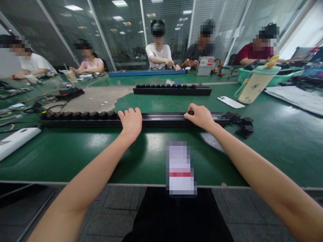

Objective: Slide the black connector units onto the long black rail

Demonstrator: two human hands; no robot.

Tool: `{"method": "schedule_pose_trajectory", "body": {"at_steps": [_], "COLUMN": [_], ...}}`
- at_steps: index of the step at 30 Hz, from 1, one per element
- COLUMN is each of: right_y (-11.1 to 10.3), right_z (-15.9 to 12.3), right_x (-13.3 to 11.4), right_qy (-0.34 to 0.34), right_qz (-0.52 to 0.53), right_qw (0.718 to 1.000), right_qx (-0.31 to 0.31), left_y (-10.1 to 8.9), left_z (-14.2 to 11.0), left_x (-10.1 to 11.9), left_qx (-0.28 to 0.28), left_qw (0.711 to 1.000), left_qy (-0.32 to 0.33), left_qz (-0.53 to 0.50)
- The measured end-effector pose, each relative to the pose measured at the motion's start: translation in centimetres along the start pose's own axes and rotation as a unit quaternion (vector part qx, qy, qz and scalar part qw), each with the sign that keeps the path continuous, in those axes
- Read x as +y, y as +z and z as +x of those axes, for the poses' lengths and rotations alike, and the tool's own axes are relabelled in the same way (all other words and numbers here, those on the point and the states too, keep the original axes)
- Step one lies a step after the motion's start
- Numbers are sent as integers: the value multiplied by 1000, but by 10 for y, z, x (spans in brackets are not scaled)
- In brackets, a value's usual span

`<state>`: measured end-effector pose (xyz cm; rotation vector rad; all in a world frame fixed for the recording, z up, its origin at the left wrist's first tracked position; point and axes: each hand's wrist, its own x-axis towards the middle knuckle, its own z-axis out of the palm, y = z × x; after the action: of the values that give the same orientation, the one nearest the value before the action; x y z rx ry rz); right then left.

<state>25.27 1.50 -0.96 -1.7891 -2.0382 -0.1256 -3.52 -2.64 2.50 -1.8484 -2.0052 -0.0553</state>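
Observation:
A long black metal rail [161,123] lies across the green table in front of me. Black socket modules [85,116] sit in a row along its left part, while a bare channel shows in the middle. My left hand [131,123] is closed over the rail, just right of that row; what lies under its fingers is hidden. With thumb and fingers, my right hand [201,117] pinches a small black module [191,112] at the rail's right part, largely covered by the hand. Several loose black modules [245,126] lie beside the rail's right end.
Behind is a second black rail [174,90] with modules. A phone [180,168] with a blurred screen is at the front edge. Right stand a white phone [230,102] and a tumbler [258,84]; a white power bank-like object [19,143] lies left. Several people sit across.

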Motion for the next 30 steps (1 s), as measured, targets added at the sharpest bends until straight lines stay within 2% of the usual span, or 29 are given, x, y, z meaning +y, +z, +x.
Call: {"method": "schedule_pose_trajectory", "body": {"at_steps": [7,17,19,23,30], "right_y": [3,4,5,6,8], "right_z": [1,0,1,0,2], "right_x": [1,-1,-2,-2,-3], "right_qy": [-18,-8,-4,-1,20], "right_qz": [-1,-10,-17,-25,-16], "right_qw": [1000,1000,1000,1000,1000], "right_qx": [-4,-19,-17,-12,-9], "left_y": [1,5,6,11,19], "left_z": [1,4,4,4,5], "left_x": [-2,-9,-6,4,10], "left_qx": [-1,-3,0,11,29], "left_qw": [1000,998,999,1000,999], "left_qy": [16,60,48,-16,-14], "left_qz": [-2,13,4,-22,-27]}}
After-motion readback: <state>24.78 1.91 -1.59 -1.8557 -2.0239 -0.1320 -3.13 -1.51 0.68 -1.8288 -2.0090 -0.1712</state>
